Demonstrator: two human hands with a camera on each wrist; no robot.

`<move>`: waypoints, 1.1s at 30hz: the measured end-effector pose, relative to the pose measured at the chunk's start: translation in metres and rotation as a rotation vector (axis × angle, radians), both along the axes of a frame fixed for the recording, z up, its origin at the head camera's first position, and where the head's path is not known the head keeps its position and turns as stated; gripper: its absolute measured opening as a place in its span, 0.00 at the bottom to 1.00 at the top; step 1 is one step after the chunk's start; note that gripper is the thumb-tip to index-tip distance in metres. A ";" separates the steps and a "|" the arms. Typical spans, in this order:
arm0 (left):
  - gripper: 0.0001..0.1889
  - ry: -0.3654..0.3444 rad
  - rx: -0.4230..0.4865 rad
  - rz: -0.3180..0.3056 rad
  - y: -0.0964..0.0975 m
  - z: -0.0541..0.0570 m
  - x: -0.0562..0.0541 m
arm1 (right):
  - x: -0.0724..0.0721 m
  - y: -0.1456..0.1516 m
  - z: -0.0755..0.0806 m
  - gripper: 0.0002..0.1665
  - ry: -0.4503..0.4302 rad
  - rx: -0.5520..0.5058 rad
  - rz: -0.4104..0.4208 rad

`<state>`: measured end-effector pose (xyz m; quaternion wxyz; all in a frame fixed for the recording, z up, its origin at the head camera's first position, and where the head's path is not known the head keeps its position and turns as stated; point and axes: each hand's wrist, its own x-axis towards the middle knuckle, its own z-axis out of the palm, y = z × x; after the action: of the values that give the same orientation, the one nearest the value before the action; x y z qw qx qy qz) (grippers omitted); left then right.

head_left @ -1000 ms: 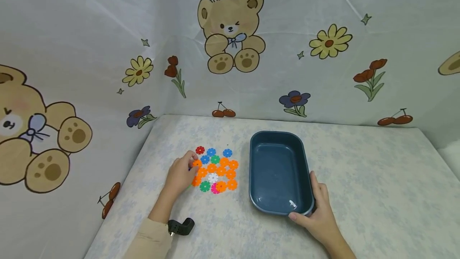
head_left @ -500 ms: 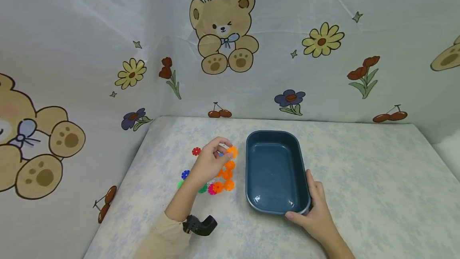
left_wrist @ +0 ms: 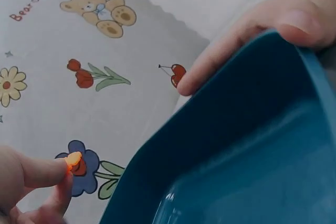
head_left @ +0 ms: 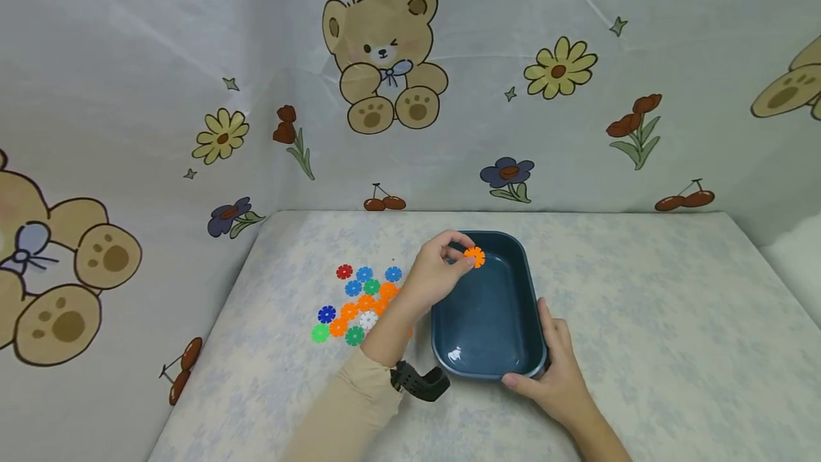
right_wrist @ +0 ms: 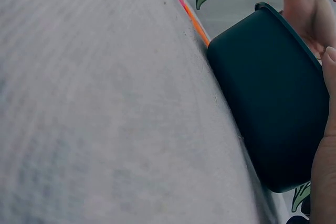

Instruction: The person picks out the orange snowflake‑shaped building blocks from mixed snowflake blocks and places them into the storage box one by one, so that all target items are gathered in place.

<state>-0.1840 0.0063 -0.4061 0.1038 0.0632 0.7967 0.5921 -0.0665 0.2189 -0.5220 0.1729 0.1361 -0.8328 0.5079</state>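
My left hand [head_left: 439, 269] pinches an orange flower-shaped plastic disc [head_left: 475, 257] between thumb and index finger, over the far left part of a dark blue rectangular container [head_left: 490, 326]. In the left wrist view, the disc [left_wrist: 73, 159] glows bright at the fingertips, apart from the container's rim [left_wrist: 157, 135]. My right hand [head_left: 556, 373] holds the container's near right corner, thumb at the front and fingers along the right side. Left of the container lie several loose flat discs, among them an orange one [head_left: 365, 303], a white one [head_left: 368, 320] and a red one [head_left: 344, 271]. My left forearm hides some.
A pale patterned cloth covers the table [head_left: 641, 305]. Behind it and at the left hangs a white curtain [head_left: 494, 6] printed with bears and flowers. A black band [head_left: 420, 381] sits on my left wrist.
From the disc group, my left hand has taken an orange disc and carried it right, over the container. My right hand keeps its hold on the corner. The head view has shifted slightly.
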 end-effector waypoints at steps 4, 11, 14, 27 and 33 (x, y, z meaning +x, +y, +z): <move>0.09 -0.028 0.024 0.004 0.019 -0.003 -0.011 | 0.000 0.001 -0.001 0.80 0.015 0.007 0.004; 0.08 -0.087 -0.096 0.047 0.044 -0.020 -0.025 | -0.001 0.000 0.000 0.80 0.012 0.002 0.012; 0.07 -0.087 -0.163 0.062 0.051 -0.029 -0.029 | 0.000 -0.001 0.004 0.79 0.002 0.005 0.003; 0.07 -0.008 -0.437 0.041 0.064 -0.058 -0.040 | -0.001 0.003 -0.003 0.79 0.012 0.005 0.031; 0.09 0.084 -0.618 0.039 0.067 -0.061 -0.040 | -0.001 0.004 -0.002 0.79 0.002 -0.004 0.030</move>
<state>-0.2242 0.0732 -0.4672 0.0738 0.0376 0.9435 0.3209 -0.0672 0.2227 -0.5244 0.1665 0.1489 -0.8295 0.5119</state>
